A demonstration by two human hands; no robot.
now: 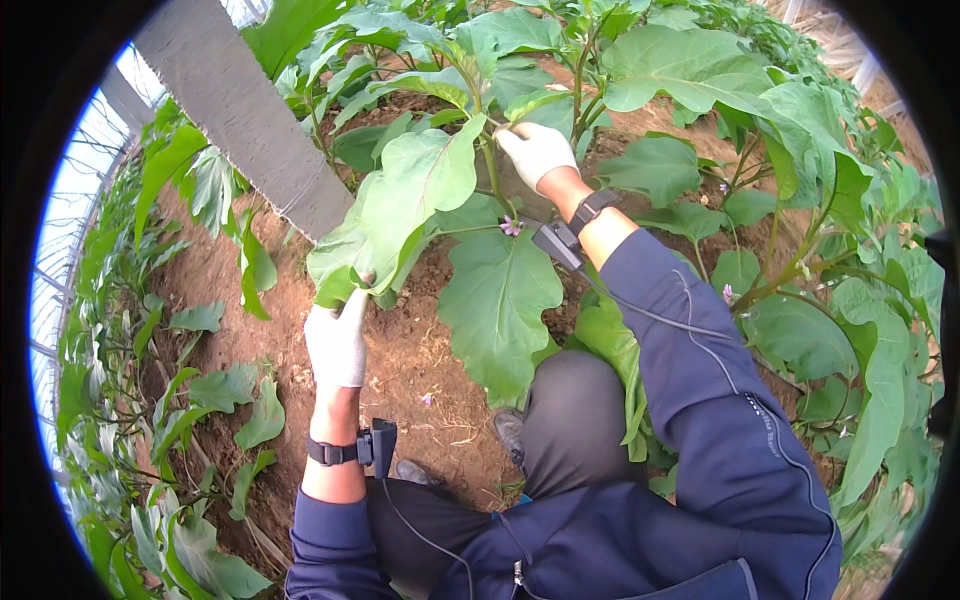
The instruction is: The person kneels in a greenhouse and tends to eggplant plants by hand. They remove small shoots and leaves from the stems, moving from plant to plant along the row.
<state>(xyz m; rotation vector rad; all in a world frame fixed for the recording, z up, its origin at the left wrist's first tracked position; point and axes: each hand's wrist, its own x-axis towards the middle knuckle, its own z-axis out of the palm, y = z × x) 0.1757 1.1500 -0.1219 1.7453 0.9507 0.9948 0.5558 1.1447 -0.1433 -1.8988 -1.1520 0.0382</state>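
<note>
My left hand (pixel 337 337), in a white knit glove, grips the tip of a large eggplant leaf (pixel 420 180) between thumb and fingers. In a matching glove, my right hand (pixel 536 154) is at the upper part of the eggplant stem (pixel 491 169), its fingertips closed around a small shoot or leaf stalk there; the exact piece is hidden. A purple eggplant flower (pixel 511 226) shows on the plant below my right hand. Another broad leaf (pixel 502 307) hangs between my arms, above my knee.
A grey concrete post (pixel 247 112) slants down at the upper left, close to the held leaf. More eggplant plants (pixel 810 322) crowd the right side, and others (pixel 217 390) stand at the left. Bare brown soil (pixel 427 360) lies between the rows, under my shoes.
</note>
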